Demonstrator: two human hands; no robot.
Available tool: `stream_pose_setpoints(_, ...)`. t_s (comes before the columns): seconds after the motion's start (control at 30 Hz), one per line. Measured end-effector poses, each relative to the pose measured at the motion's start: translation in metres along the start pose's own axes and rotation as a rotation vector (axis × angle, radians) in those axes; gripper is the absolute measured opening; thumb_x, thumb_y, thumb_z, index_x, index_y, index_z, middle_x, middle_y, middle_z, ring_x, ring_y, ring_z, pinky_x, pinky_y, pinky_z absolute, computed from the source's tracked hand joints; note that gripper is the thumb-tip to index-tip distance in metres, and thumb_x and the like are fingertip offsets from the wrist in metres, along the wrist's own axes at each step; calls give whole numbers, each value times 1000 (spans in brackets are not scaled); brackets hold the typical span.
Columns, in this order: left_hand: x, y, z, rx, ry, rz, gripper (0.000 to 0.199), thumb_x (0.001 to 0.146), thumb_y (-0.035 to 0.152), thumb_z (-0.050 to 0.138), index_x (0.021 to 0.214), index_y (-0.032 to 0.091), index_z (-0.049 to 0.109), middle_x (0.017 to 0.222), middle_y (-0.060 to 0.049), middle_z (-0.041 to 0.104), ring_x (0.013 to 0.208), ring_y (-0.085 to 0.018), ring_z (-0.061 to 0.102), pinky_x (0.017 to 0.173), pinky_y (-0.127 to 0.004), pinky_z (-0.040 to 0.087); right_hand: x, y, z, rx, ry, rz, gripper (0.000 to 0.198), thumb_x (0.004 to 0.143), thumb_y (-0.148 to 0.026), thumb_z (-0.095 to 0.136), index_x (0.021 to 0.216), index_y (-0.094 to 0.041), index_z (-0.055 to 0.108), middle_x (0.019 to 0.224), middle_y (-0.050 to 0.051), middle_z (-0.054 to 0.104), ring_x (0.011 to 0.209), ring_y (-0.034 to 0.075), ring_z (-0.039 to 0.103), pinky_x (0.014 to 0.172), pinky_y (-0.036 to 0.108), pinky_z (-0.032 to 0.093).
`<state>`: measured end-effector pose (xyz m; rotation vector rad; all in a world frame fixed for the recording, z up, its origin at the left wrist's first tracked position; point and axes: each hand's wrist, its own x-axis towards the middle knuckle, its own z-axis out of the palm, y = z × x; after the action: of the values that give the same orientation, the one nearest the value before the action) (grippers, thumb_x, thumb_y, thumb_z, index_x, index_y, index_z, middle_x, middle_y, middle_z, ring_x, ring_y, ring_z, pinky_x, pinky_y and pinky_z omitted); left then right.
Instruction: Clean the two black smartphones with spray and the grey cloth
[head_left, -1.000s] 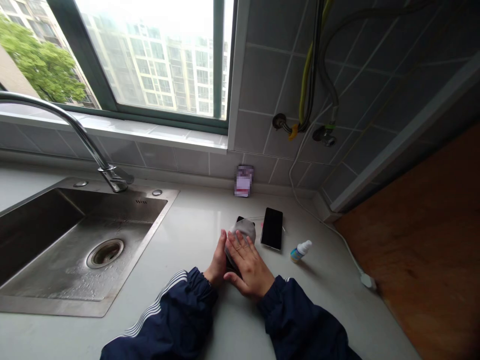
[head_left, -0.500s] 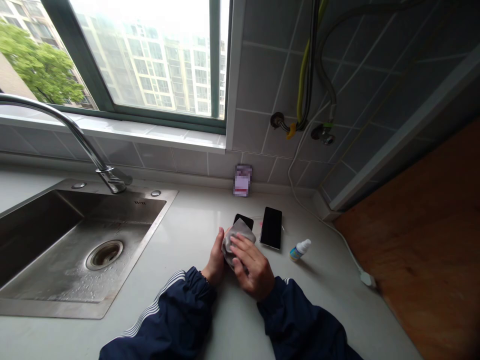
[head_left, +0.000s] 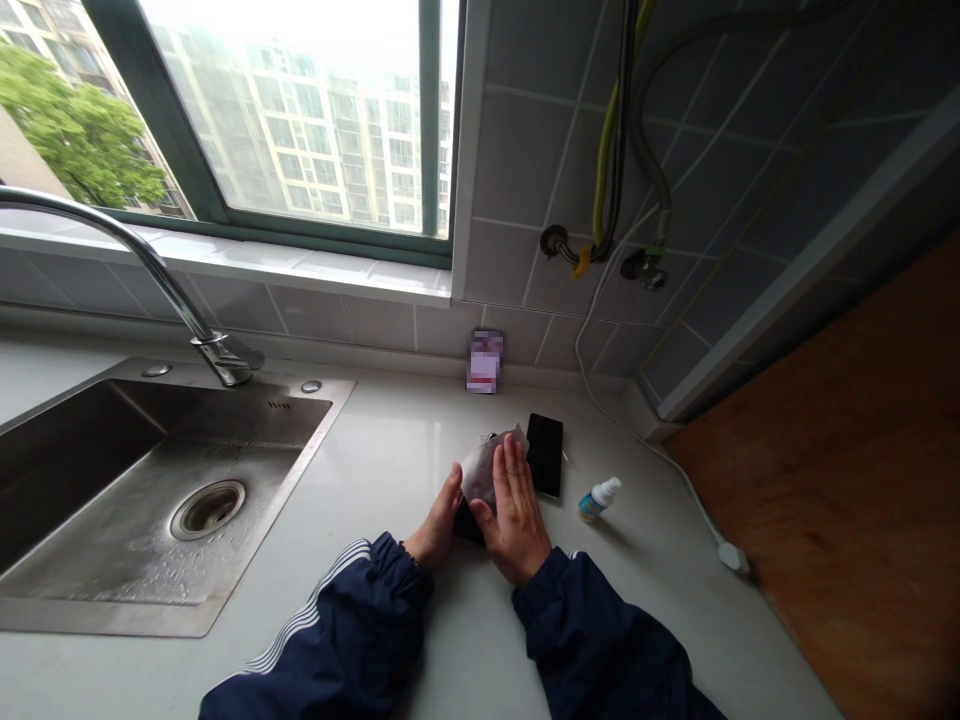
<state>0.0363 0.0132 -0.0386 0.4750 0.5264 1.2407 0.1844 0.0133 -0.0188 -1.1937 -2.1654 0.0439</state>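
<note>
My left hand (head_left: 435, 525) is closed along the left side of a black smartphone (head_left: 468, 522), thumb up at its edge; its other fingers are hidden beneath. A thin grey cloth (head_left: 481, 474) covers most of the phone's upper face. My right hand (head_left: 516, 515) presses that cloth against the phone, its fingers straight and close together, thumb bent toward the lower part. Just past the right fingertips, another black smartphone (head_left: 547, 455) lies flat on the counter. A small white spray bottle (head_left: 600, 498) with a blue label stands to the right.
A steel sink (head_left: 330, 420) with a tall chrome faucet (head_left: 161, 265) is on the left. Against the back wall leans a blurred purple-and-white item (head_left: 484, 362). A white cable (head_left: 660, 445) runs down to a plug (head_left: 733, 558) beside a wooden panel (head_left: 840, 500).
My right hand has straightened its fingers and slid the cloth up and to the right. The phone's dark lower part now shows. My left hand has shifted slightly rightward.
</note>
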Motion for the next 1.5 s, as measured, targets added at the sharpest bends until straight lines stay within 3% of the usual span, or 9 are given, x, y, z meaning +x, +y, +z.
stream_pose_setpoints(0.3,-2,4,6,-20,11,-30,73,95,58,54,158,27,37,158,-6,45,153,-32,25,127,-49,22,4,3,-3,-19,12,29,73,107,-50,32,164,-20,-2,169,14,14,156,34,12,120,61,32)
stream_pose_setpoints(0.47,-4,11,18,-73,58,-61,76,94,62,53,157,22,41,152,-12,53,146,-36,41,122,-49,31,2,4,-1,-9,-4,5,72,107,-49,34,165,-17,4,168,15,15,156,34,13,119,61,32)
stream_pose_setpoints(0.63,-4,23,30,-144,81,9,75,96,60,51,153,13,44,139,-18,63,131,-37,58,117,-50,37,1,-1,-2,46,-74,-89,65,106,-43,40,162,-14,22,165,16,27,155,33,20,119,60,33)
stream_pose_setpoints(0.83,-5,31,27,-219,51,25,78,96,64,46,152,11,44,135,-20,65,124,-37,63,114,-51,40,3,-13,-14,104,-143,-173,47,104,-36,46,146,-16,54,155,12,48,150,30,36,121,60,29)
stream_pose_setpoints(0.97,-7,35,25,-217,4,17,80,96,67,40,152,10,44,134,-21,65,122,-37,64,113,-52,40,4,-17,-22,182,-175,-270,41,101,-38,52,134,-16,65,145,10,59,145,29,44,124,60,24)
stream_pose_setpoints(1.07,-7,37,25,-218,-15,-24,83,95,70,38,152,10,44,133,-21,66,121,-37,64,113,-52,39,3,-19,-22,217,-216,-333,45,100,-42,53,136,-16,63,145,10,59,145,28,44,125,58,21)
stream_pose_setpoints(1.27,-7,37,26,-255,-47,-105,90,92,74,41,153,7,41,130,-23,67,123,-36,64,117,-49,36,-1,-20,-15,132,-330,-348,65,101,-48,53,155,-16,40,160,12,40,154,30,25,125,61,15)
stream_pose_setpoints(1.5,-5,24,30,-208,-51,-97,76,99,64,40,154,13,41,140,-18,62,135,-34,55,122,-47,29,-2,-13,-7,12,-207,-224,71,104,-43,45,164,-18,15,167,12,23,155,33,19,122,64,22)
